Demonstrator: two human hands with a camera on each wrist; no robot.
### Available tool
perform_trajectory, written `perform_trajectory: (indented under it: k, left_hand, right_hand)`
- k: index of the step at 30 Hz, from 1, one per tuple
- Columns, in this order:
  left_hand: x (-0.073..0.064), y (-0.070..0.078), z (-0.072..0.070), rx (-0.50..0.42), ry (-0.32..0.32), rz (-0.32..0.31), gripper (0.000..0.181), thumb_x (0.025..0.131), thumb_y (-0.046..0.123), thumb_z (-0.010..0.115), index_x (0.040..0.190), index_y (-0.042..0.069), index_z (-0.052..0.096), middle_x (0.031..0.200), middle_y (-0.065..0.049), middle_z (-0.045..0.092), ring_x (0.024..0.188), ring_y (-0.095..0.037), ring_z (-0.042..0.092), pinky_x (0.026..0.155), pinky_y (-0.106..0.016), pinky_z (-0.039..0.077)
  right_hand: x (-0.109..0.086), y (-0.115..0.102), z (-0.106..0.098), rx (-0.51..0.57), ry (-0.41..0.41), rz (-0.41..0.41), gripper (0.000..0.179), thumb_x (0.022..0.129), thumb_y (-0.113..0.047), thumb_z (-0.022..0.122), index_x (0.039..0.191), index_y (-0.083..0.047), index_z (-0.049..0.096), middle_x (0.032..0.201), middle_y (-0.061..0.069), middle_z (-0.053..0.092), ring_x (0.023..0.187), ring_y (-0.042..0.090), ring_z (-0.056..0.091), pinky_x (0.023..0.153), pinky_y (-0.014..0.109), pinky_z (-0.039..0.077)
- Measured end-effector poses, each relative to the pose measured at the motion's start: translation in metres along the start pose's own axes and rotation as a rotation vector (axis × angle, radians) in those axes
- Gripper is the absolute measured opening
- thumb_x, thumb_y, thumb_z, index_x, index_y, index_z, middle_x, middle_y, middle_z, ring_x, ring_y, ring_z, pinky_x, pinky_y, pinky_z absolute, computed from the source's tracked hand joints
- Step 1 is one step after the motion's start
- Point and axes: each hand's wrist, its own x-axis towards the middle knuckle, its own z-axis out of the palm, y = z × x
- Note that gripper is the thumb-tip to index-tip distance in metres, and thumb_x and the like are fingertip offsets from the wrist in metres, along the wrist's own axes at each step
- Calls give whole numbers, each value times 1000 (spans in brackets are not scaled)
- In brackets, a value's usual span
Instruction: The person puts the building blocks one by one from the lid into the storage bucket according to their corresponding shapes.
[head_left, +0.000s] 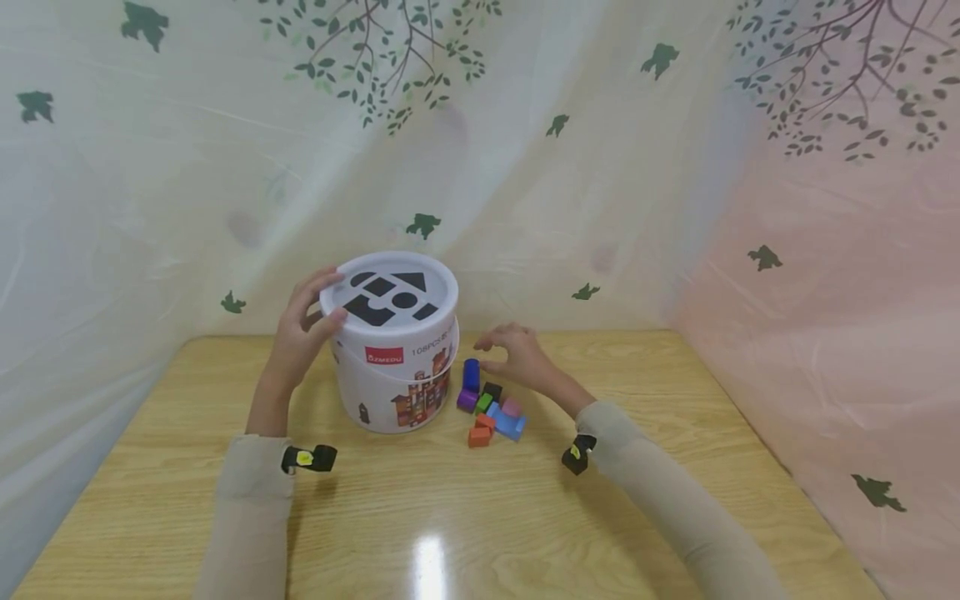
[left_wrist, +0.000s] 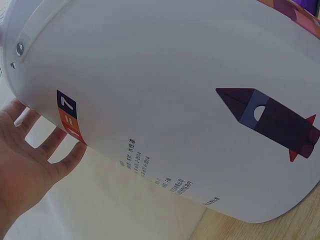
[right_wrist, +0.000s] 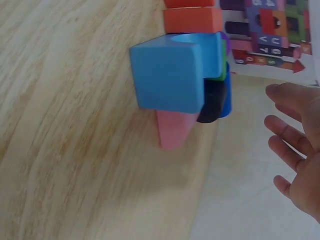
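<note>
A white toy bucket (head_left: 390,375) stands upright on the table, its lid (head_left: 420,283) printed with black block shapes. My left hand (head_left: 300,329) grips its left rim, fingers towards the back and thumb at the front; the left wrist view shows the fingers (left_wrist: 47,150) against its side. My right hand (head_left: 521,358) holds nothing and hovers beside a small heap of blocks, fingers apart. The heap has a dark blue cylinder (head_left: 471,375), a purple block (head_left: 467,401), a green block (head_left: 484,404), a black block (head_left: 492,390), a light blue block (right_wrist: 167,75), a pink block (right_wrist: 175,127) and orange blocks (head_left: 478,437).
Under everything is a wooden table (head_left: 420,517). A pale hanging cloth (head_left: 510,208) with printed leaves and branches rises behind its far edge. The bucket's white handle (head_left: 431,377) hangs down its front right side, towards the blocks.
</note>
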Motion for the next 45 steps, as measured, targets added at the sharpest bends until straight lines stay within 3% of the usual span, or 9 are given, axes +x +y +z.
perform_trajectory:
  k: [10, 19, 32, 45]
  left_hand:
    - [1, -5, -1, -6, 2, 2, 58, 97, 26, 62, 152, 20, 47, 165, 6, 30, 143, -23, 36, 119, -54, 38]
    - [1, -3, -1, -12, 0, 10, 58, 97, 24, 62, 153, 19, 46, 164, 5, 31, 141, -21, 37, 118, -45, 41]
    - [1, -2, -1, -21, 0, 6, 59, 96, 24, 62, 152, 18, 47, 165, 5, 31, 142, -22, 36, 119, -53, 39]
    - [1, -4, -1, -3, 3, 3, 58, 96, 26, 62, 152, 20, 47, 164, 6, 31, 142, -21, 36, 119, -52, 39]
  right_hand:
    - [10, 1, 10, 4, -127, -44, 27, 86, -8, 77, 113, -10, 77, 119, 8, 75, 118, 30, 60, 107, 59, 40]
    - [17, -1, 16, -79, -244, -63, 26, 87, -5, 75, 112, -11, 77, 123, 6, 74, 118, 31, 54, 107, 60, 34]
    - [15, 1, 25, -181, -200, 35, 29, 87, -15, 79, 115, -11, 76, 123, 10, 73, 122, 37, 55, 112, 68, 30]
    - [25, 0, 39, -256, -184, 46, 34, 84, -31, 81, 113, -13, 76, 110, 7, 73, 111, 31, 57, 109, 63, 35]
